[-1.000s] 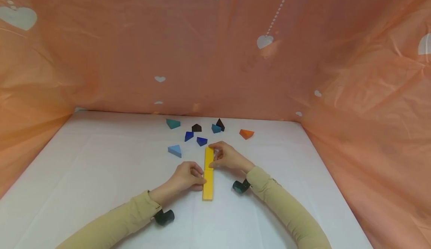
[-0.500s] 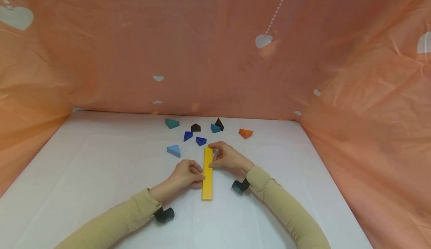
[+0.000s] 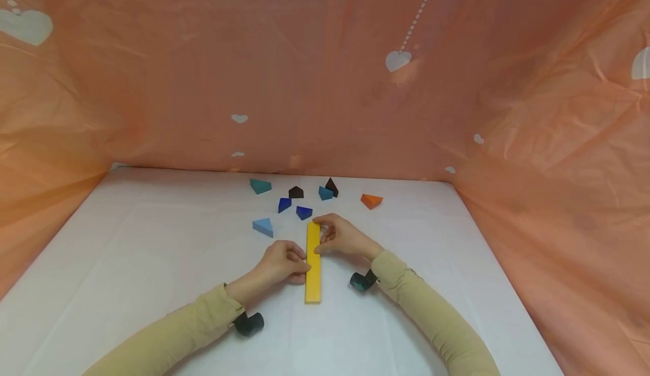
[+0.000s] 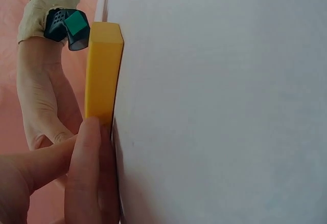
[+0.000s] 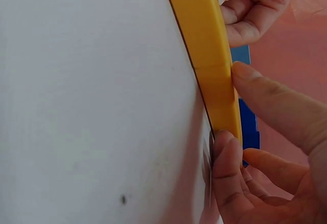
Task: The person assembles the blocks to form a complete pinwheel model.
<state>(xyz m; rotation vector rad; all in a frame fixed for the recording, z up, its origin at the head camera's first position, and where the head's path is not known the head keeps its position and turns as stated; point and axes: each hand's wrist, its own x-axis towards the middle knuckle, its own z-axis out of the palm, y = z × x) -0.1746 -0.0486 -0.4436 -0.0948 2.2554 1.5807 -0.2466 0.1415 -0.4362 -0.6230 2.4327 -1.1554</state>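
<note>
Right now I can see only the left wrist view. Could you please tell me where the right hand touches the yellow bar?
Observer: At the far part. In the head view, the right hand has one fingertip at the far end of the yellow bar.
Operator: Thank you. Is there also some block lying to the left of the yellow bar?
Observer: Yes, a light blue block lies there, beyond the left hand and not touching it.
Operator: And which colour has the block farthest to the right?
Observer: Orange. That orange block lies apart from the others.
</note>
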